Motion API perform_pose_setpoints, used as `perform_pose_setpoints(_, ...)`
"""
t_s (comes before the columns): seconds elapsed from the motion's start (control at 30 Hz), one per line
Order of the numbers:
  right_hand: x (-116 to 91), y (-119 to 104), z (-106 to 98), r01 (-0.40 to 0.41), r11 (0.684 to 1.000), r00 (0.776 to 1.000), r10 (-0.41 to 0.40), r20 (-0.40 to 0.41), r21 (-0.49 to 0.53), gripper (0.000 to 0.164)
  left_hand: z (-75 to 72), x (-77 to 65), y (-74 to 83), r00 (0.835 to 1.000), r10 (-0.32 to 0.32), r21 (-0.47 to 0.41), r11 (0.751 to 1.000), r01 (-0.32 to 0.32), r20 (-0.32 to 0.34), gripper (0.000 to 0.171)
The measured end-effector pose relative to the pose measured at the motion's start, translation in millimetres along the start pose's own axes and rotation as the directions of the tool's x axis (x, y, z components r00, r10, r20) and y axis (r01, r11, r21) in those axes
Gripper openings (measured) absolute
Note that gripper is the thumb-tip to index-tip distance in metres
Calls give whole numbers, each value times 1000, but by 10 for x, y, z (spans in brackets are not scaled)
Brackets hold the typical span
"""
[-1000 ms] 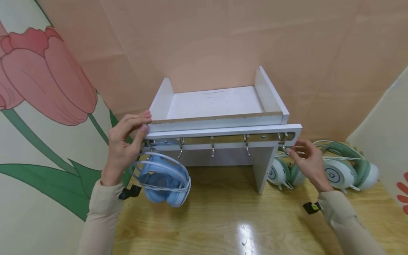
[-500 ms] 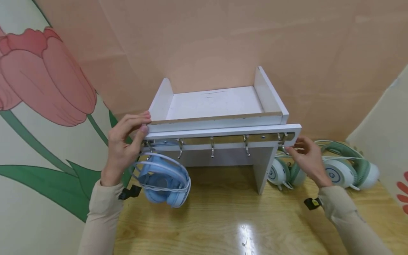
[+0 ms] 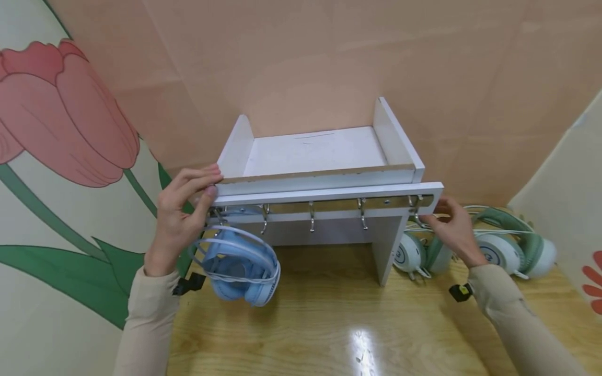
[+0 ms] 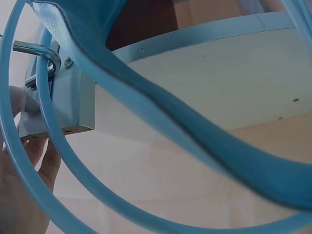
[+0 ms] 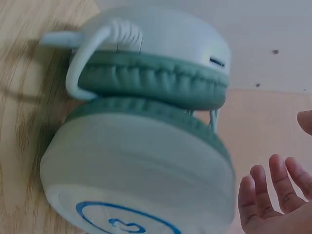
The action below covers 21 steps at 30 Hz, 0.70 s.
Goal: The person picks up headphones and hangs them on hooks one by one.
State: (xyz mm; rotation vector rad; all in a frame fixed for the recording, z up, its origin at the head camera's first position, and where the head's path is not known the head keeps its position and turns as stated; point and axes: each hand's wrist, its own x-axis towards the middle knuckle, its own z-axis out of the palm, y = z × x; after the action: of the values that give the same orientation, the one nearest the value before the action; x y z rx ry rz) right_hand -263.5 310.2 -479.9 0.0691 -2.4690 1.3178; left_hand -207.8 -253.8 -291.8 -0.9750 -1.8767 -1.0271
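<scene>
A white rail (image 3: 329, 194) with several metal hooks runs along the front of a white shelf (image 3: 310, 151). My left hand (image 3: 178, 214) pinches the rail's left end, thumb in front and fingers behind; the left wrist view shows this grip behind pale blue bands. Light blue headphones (image 3: 242, 266) hang by their headband from the leftmost hook (image 4: 46, 56). At the rail's right end, my right hand (image 3: 453, 230) is close to the last hook (image 3: 417, 209). In the right wrist view its fingers (image 5: 278, 180) are spread loosely from the thumb, with nothing visible between them.
Two pairs of white and green headphones stand on the wooden tabletop (image 3: 301, 324) at right: one pair (image 3: 409, 253) beside the shelf's side panel, another (image 3: 512, 250) beyond my right hand. A brown wall stands behind, with a tulip-painted wall (image 3: 70, 115) at left.
The head view has shifted very slightly. My right hand has edged a little left at the rail's end; the left hand and blue headphones stay in place.
</scene>
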Motion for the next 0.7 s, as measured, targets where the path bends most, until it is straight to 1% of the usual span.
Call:
perform_pose_setpoints(0.17, 55, 84, -4, -33, 999, 999, 33, 7, -20, 53, 9, 2, 2, 1000, 19, 18, 1000, -19, -5, 23)
perform_pose_setpoints(0.33, 107, 151, 0, -71, 997, 997, 72, 27, -25, 58, 7, -4, 2, 1000, 19, 26, 999, -19, -10, 24)
perform_pose_setpoints(0.53, 165, 281, 19, -83, 995, 996, 84, 39, -48, 58, 5, -3, 1, 1000, 18, 21, 1000, -18, -3, 22)
perform_pose_setpoints(0.7, 198, 388, 26, -87, 996, 995, 89, 48, -37, 57, 8, 1, -1, 1000, 16, 23, 1000, -17, 6, 21)
